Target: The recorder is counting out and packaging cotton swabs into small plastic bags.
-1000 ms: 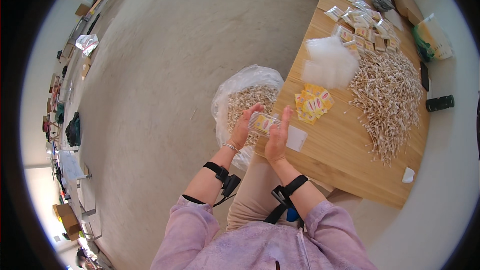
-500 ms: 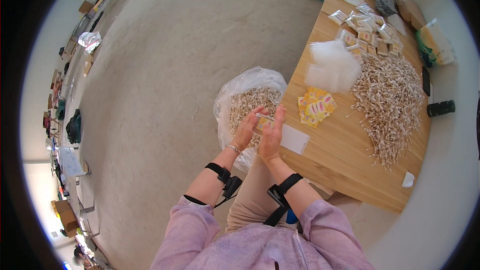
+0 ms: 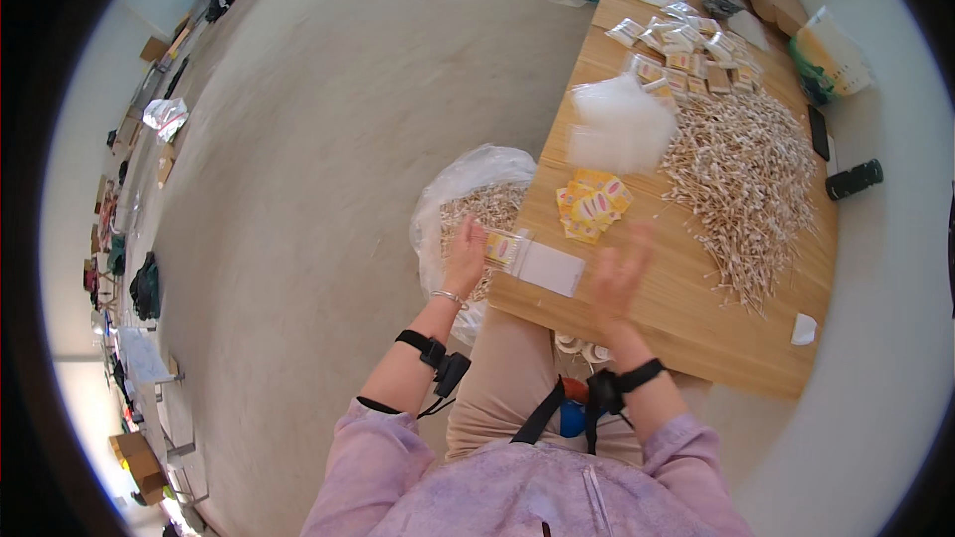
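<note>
left hand (image 3: 465, 257) grip holds clear packet (image 3: 509, 248) | right hand (image 3: 619, 273) blurred, grip unclear | packet contents indistinct

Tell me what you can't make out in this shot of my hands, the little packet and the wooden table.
- Right hand: motion-blurred in the head view, so its fingers and grip are unclear.
- Small clear packet: the left hand covers one end; its contents are too small to tell.
- Plastic bag beside the wooden table: its lower part is hidden by the left hand and the table edge.
- Pile of sticks: single pieces are too small.
</note>
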Available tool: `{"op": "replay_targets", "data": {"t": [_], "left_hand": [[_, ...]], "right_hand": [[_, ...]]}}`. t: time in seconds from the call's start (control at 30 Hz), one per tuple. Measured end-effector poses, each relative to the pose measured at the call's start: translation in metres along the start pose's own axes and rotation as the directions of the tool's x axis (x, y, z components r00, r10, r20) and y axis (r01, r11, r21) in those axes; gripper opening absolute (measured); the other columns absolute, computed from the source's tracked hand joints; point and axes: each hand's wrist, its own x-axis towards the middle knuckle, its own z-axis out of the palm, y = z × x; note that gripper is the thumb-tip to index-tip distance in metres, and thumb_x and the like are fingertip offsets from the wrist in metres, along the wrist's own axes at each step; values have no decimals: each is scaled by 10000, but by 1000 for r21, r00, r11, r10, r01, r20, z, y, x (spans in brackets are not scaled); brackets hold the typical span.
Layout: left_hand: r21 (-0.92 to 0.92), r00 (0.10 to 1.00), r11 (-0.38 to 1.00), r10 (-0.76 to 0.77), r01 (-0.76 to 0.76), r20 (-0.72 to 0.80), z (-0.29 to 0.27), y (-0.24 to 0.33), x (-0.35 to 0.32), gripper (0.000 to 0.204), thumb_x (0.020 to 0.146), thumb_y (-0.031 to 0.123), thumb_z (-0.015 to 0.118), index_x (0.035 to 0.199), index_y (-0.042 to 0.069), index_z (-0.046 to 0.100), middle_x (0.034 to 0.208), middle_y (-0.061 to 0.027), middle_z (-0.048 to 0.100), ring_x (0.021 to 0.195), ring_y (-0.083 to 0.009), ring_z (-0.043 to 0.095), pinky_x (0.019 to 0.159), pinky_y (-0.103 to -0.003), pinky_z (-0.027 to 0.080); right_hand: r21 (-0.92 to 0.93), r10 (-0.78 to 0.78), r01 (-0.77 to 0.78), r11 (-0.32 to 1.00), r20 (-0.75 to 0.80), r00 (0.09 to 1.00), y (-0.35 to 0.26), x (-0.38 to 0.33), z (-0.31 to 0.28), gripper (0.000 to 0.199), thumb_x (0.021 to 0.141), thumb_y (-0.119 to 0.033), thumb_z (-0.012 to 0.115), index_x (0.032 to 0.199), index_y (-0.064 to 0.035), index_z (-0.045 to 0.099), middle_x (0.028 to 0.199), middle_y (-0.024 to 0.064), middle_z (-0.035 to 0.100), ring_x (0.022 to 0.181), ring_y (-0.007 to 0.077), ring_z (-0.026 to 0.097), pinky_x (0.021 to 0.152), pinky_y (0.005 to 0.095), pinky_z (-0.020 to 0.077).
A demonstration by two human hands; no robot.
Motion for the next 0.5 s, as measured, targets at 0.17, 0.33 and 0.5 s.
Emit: {"op": "replay_targets", "data": {"t": [0.17, 0.33, 0.5], "left_hand": [[449, 854, 807, 496, -385, -159, 16, 44, -23, 448, 862, 129, 564, 1274, -11, 453, 1313, -204, 459, 1252, -363, 401, 1065, -436, 298], [307, 742, 676, 594, -670, 311, 77, 68, -59, 497, 766, 26, 611, 1243, 28, 472, 1313, -199, 448, 1291, -374, 350, 1079, -442, 300], [178, 590, 611, 581, -771, 560, 151, 78, -91, 532, 749, 19, 627, 1257, 50, 470, 1343, -195, 412, 1301, -375, 335, 1090, -444, 296]], "right_hand": [[-480, 230, -603, 637, -628, 743, 126, 54, -135, 615, 838, -308, 590, 1400, -161, 386, 1454, 269, 263, 1365, 385, 224, 1085, 556, 149], [-545, 452, -544, 639, -306, 838, 163, 50, -171, 577, 814, -358, 629, 1342, -191, 468, 1425, 252, 327, 1330, 394, 283, 1066, 552, 212], [-509, 85, -263, 820, -345, 935, 151, 22, -120, 359, 809, -219, 612, 1142, -94, 566, 1267, 232, 459, 1186, 402, 404, 1005, 524, 291]]}}
